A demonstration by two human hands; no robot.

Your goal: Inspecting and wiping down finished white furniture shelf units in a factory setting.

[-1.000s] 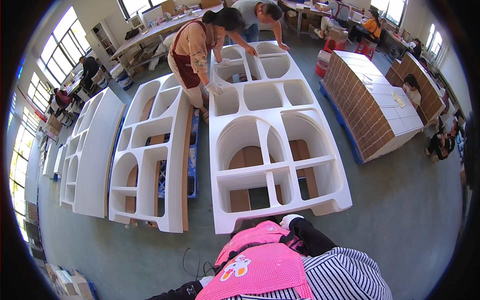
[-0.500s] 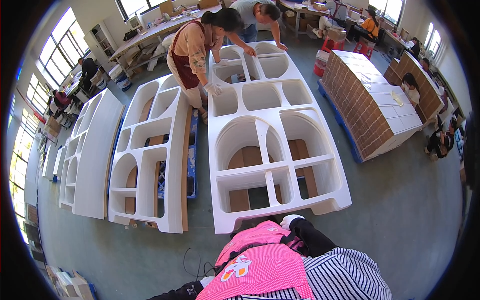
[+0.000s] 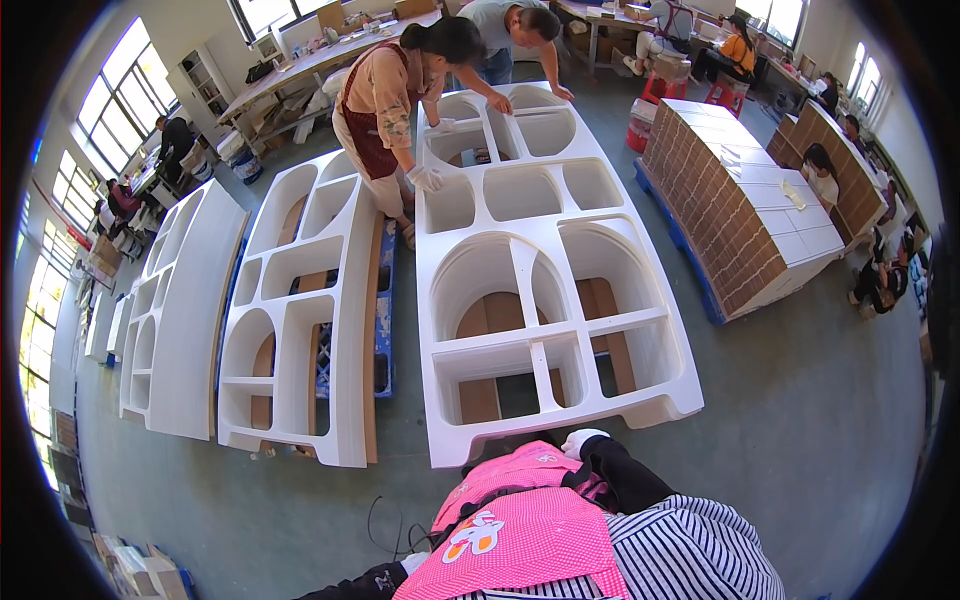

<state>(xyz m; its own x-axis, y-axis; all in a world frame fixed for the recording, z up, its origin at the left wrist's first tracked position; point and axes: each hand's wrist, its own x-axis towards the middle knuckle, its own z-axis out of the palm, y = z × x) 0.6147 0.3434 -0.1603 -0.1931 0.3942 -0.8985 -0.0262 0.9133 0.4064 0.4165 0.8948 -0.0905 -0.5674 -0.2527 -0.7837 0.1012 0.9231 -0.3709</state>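
My right hand [image 3: 581, 442], in a white glove, is beside my pink apron [image 3: 535, 525], just below the near edge of a stack of white cut-out panels [image 3: 545, 334]. Its fingers are mostly turned away or covered, so their grip does not show. Of my left hand [image 3: 413, 562], only a bit of white glove appears at the apron's left side; the apron covers the rest. The panels lie flat in a pile, with rounded and square openings through which brown board shows.
Two more piles of white panels [image 3: 345, 330] stand to the left, near a blue pallet [image 3: 384, 340]. Across the pile, a person in a red apron [image 3: 375, 130] and a person in grey [image 3: 505, 40] lean over it. A stack of brown-sided boards [image 3: 710, 220] stands right. A thin dark cable [image 3: 372, 530] lies lower left.
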